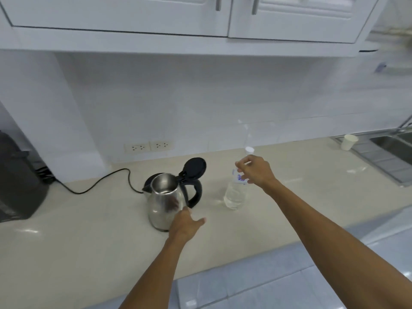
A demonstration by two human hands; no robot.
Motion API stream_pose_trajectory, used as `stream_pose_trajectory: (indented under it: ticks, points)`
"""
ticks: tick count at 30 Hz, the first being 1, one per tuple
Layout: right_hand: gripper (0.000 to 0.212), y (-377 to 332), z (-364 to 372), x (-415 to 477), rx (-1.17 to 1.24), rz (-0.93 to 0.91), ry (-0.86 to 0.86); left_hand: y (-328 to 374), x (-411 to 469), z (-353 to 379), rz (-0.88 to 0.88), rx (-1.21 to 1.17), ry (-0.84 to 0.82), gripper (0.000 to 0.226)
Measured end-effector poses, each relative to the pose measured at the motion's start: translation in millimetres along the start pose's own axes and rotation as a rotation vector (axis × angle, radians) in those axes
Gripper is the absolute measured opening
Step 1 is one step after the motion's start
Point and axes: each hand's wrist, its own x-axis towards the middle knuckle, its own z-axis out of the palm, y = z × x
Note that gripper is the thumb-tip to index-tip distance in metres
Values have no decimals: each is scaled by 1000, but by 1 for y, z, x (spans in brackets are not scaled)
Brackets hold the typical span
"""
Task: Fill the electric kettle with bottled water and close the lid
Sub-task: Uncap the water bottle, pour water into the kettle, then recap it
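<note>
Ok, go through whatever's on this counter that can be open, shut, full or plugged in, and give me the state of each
Kettle: upright on the counter, left hand against its side.
Kettle lid: flipped open.
Kettle cord: trails left; plug end hidden.
Water bottle: upright, white cap on, water in the lower part.
Right hand: open at the bottle's shoulder, not closed on it.
Wall sockets: both empty.
Paper cup: upright by the sink; contents hidden.

A kitchen: white wall cabinets (138,12), tiled backsplash (200,103), steel sink (388,143) (partly visible), beige countertop (78,230).
</note>
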Motion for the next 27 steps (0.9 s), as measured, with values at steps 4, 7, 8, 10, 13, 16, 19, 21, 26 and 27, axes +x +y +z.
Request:
stream_pose_trajectory:
  ticks: [4, 7, 8, 10, 13, 16, 19, 21, 26, 27]
  points:
    - [35, 7, -39, 23, -78, -7, 114, 56, 22, 37, 81, -17, -50, 77]
    - [46, 12, -56, 45, -284, -89, 156, 99, 45, 60, 129, -64, -54, 80]
    - [48, 12, -58, 52, -351, -130, 134, 113, 52, 67, 138, -89, -51, 82]
    - [51, 12, -58, 67, -436, -215, 69, 139, 64, 85, 143, -145, -25, 89]
    - [51, 15, -51, 84, -554, -349, 4, 163, 79, 113, 86, -201, 124, 103]
    - [46, 19, -46, 98, -695, -518, -6, 169, 89, 129, 77, -311, 272, 98]
    - [37, 22, -49, 109, -740, -645, -91, 170, 93, 134, 139, -427, 344, 82]
    - [34, 24, -55, 114, -761, -709, -137, 172, 96, 131, 185, -453, 345, 70]
    - [30, 21, -73, 115, -718, -751, -366, 167, 93, 124, 254, -404, 340, 59]
    - [27, 17, -76, 113, -708, -742, -431, 164, 89, 124, 260, -404, 351, 59]
